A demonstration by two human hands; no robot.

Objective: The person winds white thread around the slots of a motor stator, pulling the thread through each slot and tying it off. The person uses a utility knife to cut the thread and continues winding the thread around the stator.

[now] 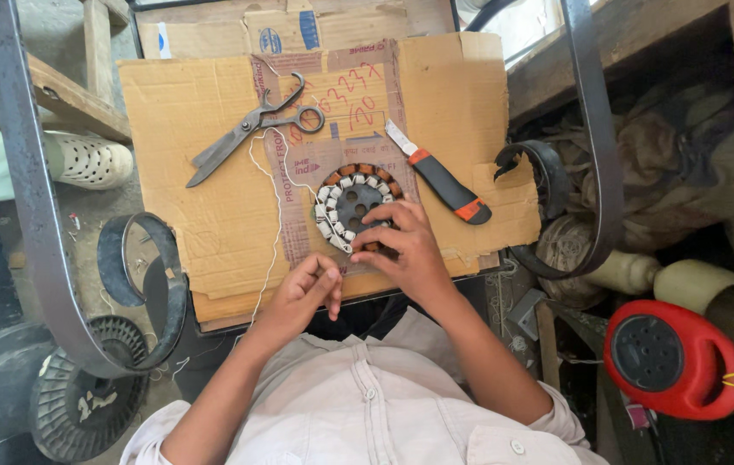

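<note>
Two hands | right hand [408, 250] on stator [355, 200] | left hand [305, 288] pinches thread [270, 232]

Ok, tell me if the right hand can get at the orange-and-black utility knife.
Probably yes: the utility knife lies uncovered on the cardboard just beyond the right hand, though that hand rests on the round stator.
</note>
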